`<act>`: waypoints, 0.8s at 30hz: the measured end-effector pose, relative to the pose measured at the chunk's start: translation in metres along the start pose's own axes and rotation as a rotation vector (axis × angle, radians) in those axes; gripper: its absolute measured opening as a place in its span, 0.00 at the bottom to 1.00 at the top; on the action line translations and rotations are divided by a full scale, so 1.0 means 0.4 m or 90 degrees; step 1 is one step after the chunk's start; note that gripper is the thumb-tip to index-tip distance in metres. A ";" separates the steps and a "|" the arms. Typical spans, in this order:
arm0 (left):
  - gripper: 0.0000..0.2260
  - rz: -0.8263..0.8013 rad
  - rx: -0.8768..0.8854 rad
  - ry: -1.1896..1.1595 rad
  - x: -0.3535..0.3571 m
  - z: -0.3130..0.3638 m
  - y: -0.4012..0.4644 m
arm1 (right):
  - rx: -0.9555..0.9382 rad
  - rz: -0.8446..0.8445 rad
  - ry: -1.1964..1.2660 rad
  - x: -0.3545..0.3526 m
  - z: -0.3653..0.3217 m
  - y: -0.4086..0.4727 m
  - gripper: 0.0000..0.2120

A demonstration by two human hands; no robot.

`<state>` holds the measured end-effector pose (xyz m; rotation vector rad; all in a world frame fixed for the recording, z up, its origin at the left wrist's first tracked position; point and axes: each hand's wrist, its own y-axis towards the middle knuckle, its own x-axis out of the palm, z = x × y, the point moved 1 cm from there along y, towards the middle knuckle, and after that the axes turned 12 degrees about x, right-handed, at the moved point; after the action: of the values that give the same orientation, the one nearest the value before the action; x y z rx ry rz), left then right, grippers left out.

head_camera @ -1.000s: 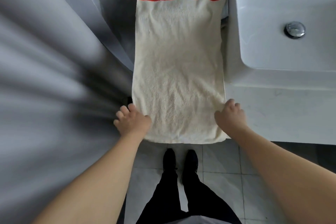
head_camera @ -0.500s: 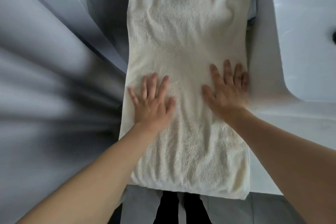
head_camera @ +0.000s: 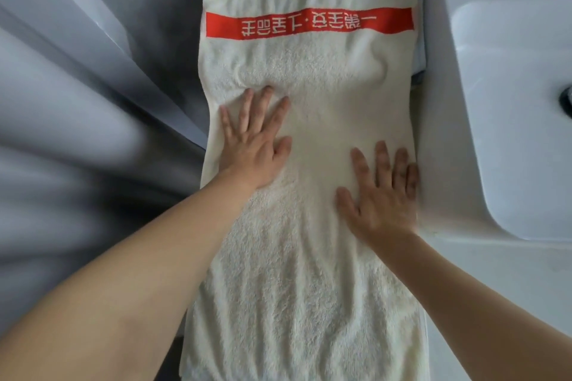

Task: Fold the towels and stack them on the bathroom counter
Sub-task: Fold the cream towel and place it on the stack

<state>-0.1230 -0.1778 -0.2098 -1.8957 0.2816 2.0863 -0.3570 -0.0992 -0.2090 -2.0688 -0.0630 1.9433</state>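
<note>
Cream towel (head_camera: 309, 257) beneath both flat hands

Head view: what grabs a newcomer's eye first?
The red band with white lettering, running across the far end of the cream towel that lies lengthwise down the middle. Next, the left hand and right hand, both pressed flat on the towel with fingers spread. At right, the white sink.

The cream towel (head_camera: 309, 257) runs off the bottom edge, the sink (head_camera: 510, 102) and its drain are cut at the right — and the left side is smeared grey blur.
</note>
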 end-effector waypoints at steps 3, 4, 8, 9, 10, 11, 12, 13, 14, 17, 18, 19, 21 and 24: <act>0.31 0.009 0.002 0.006 0.001 -0.006 0.003 | -0.005 0.075 0.083 -0.048 -0.042 0.022 0.32; 0.31 0.011 0.004 0.001 0.002 -0.005 0.003 | -0.022 0.123 0.130 -0.069 -0.065 0.046 0.31; 0.30 0.030 0.002 -0.013 0.006 -0.002 0.000 | -0.107 0.225 0.174 -0.165 -0.134 0.203 0.34; 0.30 0.035 0.002 -0.014 0.007 -0.003 0.001 | -0.107 0.205 0.138 -0.181 -0.131 0.241 0.35; 0.30 0.037 0.003 -0.015 0.009 -0.005 0.000 | -0.098 0.180 0.097 -0.189 -0.122 0.274 0.36; 0.30 0.037 0.004 -0.016 0.009 -0.006 0.000 | -0.083 0.161 0.052 -0.193 -0.109 0.298 0.37; 0.30 0.035 0.004 -0.017 0.008 -0.007 0.001 | -0.066 0.150 0.006 -0.195 -0.095 0.313 0.38; 0.30 0.032 0.004 -0.018 0.008 -0.008 0.002 | -0.047 0.142 -0.039 -0.199 -0.084 0.321 0.39; 0.30 0.030 0.003 -0.018 0.006 -0.008 0.002 | -0.025 0.127 -0.079 -0.207 -0.076 0.323 0.40; 0.30 0.037 0.002 -0.023 0.002 -0.006 -0.001 | 0.011 0.083 -0.066 -0.251 -0.065 0.309 0.41; 0.30 0.042 0.002 -0.024 0.002 -0.006 -0.002 | 0.019 0.078 0.011 -0.269 -0.064 0.306 0.40; 0.30 0.048 0.002 -0.026 0.002 -0.006 0.000 | 0.038 0.080 0.110 -0.290 -0.066 0.305 0.38; 0.30 0.060 -0.002 -0.024 0.006 -0.008 0.001 | 0.109 0.115 0.298 -0.326 -0.083 0.317 0.33; 0.30 0.073 -0.002 -0.019 0.008 -0.007 0.005 | 0.229 0.100 0.391 -0.369 -0.107 0.357 0.27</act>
<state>-0.1211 -0.1803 -0.2135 -1.8897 0.3891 2.1880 -0.3517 -0.2781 -0.0996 -2.3517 0.5513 1.1922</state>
